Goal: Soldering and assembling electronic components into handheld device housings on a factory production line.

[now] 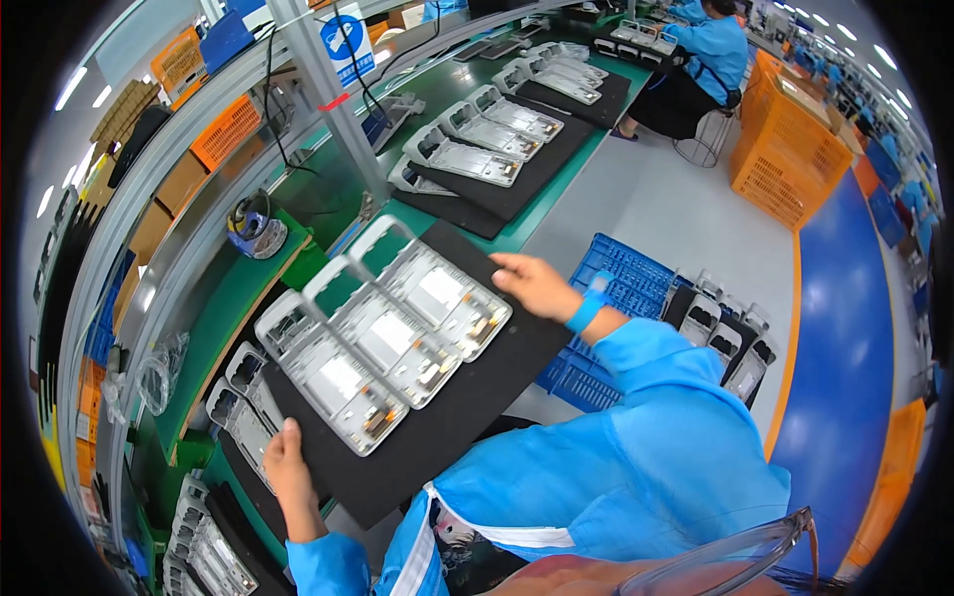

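Note:
A flat black board (494, 383) is held up in front of me, tilted, between both my hands. On it lie three grey device housings side by side: a left one (336, 382), a middle one (390, 338) and a right one (437, 285), each with an open loop frame at its far end. My left hand (288, 465) grips the board's near left edge, thumb on top. With the thumb over the far right edge, my right hand (537, 286) grips the other side. The fingers under the board are hidden.
More housings (482, 134) lie on black boards along the green bench (547, 194). Others (204, 536) are at lower left. A metal post (333, 99) rises beyond my board. On the floor at right are a blue crate (624, 268) and orange crates (785, 164). A seated person (711, 55) works farther off.

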The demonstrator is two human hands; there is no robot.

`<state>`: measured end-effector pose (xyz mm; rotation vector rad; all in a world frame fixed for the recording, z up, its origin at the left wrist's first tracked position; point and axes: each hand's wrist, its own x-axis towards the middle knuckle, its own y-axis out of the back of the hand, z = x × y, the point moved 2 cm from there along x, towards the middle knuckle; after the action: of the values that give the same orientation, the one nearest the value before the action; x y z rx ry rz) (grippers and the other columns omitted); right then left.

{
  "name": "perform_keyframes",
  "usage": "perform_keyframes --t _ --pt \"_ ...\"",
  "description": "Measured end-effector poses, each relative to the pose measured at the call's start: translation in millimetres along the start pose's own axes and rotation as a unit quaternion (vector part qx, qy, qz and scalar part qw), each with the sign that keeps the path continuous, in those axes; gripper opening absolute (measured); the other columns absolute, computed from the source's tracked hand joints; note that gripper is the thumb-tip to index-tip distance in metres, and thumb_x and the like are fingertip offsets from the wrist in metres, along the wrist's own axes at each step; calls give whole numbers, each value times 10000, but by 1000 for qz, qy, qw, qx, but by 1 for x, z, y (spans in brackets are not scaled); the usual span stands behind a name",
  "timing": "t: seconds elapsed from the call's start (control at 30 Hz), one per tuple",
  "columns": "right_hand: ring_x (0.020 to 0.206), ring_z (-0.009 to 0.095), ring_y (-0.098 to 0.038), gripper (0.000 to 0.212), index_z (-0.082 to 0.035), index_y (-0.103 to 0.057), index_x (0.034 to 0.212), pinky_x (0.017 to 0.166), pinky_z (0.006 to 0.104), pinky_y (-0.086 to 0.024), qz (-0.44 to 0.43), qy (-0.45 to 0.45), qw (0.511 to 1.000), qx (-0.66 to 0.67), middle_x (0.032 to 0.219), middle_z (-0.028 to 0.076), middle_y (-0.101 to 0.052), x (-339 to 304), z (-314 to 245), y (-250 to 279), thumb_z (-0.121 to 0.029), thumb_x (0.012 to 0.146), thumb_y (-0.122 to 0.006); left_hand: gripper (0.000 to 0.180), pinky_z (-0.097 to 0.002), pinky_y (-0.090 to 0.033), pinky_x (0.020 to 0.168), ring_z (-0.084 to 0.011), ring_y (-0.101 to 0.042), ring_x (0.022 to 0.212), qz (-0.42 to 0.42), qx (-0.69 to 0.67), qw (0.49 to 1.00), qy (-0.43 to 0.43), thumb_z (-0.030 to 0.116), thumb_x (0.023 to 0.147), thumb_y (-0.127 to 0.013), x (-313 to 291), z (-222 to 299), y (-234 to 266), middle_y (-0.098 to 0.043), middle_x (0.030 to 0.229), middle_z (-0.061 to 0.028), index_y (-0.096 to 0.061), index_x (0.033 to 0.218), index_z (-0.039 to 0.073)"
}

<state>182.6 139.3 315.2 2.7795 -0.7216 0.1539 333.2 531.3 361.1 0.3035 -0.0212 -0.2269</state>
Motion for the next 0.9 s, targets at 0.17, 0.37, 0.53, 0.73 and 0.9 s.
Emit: perform_keyframes --t 0.17,0.37,0.53,0.73,0.9 --pt "936 146 -513 356 26 -456 1142 826 273 -399 27 -12 999 23 1023 114 -563 13 13 113 -146 832 -493 409 -241 -386 593 -97 -473 645 -92 77 993 8 335 774 -597 18 35 -102 -564 689 -45 -602 823 -71" --pt "985 173 -508 384 13 -455 1153 852 276 -381 85 1 982 -169 1062 139 -552 71 28 233 -184 828 -506 385 -239 -374 551 -87 -452 603 -119 17 993 -9 342 754 -626 56 72 -225 -536 649 -20 -612 780 -42" --pt "946 188 -533 341 -9 -501 1116 835 274 -386 133 3 960 -247 1012 140 -580 142 38 291 -171 816 -518 391 -247 -379 529 -87 -455 585 -117 -21 993 3 339 753 -628 93 94 -308 -540 647 -26 -600 794 -49" --pt "961 247 -543 315 -73 -538 1096 831 314 -399 196 -17 929 -313 1017 139 -580 221 76 319 -196 806 -523 343 -238 -374 500 -84 -457 550 -99 -98 990 -10 299 754 -636 125 106 -362 -543 629 -25 -595 753 -41" --pt "887 212 -563 280 -64 -552 1071 785 297 -415 235 -53 907 -346 967 140 -597 259 111 329 -163 811 -523 348 -239 -391 583 -96 -486 632 -113 -77 991 7 307 758 -632 146 102 -387 -577 704 -44 -606 792 -38"
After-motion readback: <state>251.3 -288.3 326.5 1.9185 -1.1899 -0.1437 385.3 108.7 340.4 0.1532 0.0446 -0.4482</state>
